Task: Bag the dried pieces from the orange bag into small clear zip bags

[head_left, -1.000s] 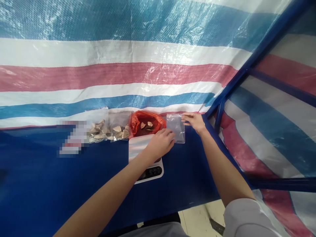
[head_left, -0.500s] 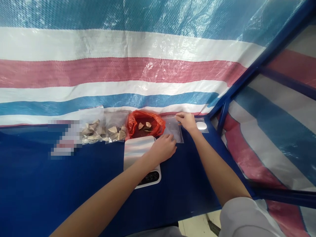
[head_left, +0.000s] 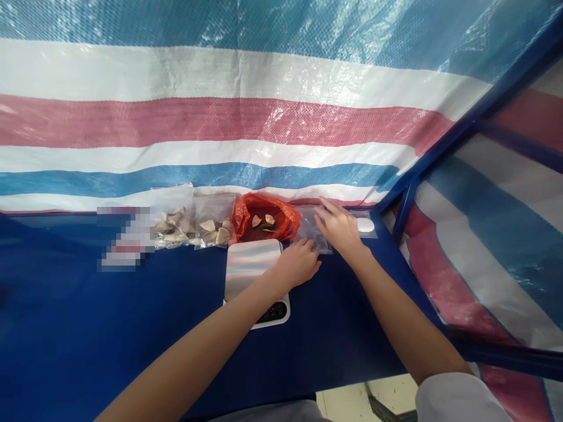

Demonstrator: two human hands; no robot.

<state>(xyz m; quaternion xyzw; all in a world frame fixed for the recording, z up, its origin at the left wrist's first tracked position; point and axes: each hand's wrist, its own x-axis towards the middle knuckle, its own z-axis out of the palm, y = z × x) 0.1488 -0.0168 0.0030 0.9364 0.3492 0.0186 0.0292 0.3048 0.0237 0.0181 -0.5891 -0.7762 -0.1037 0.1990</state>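
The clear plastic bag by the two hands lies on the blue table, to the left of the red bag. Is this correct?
Not the side: the head view shows the clear plastic bag by the left hand and right hand, on the blue table, to the right of the red bag.

I see orange-red on the crumpled translucent plastic bag (head_left: 241, 220), cream on the flat wedges (head_left: 256, 221) inside it. My clear flat plastic pouch (head_left: 303, 217) is colourless. The square kitchen scale (head_left: 250, 271) is white, its plate silvery, its button panel (head_left: 278, 310) black. My smooth tabletop (head_left: 88, 316) is deep blue; the woven plastic sheet (head_left: 220, 123) is striped blue, white and red.
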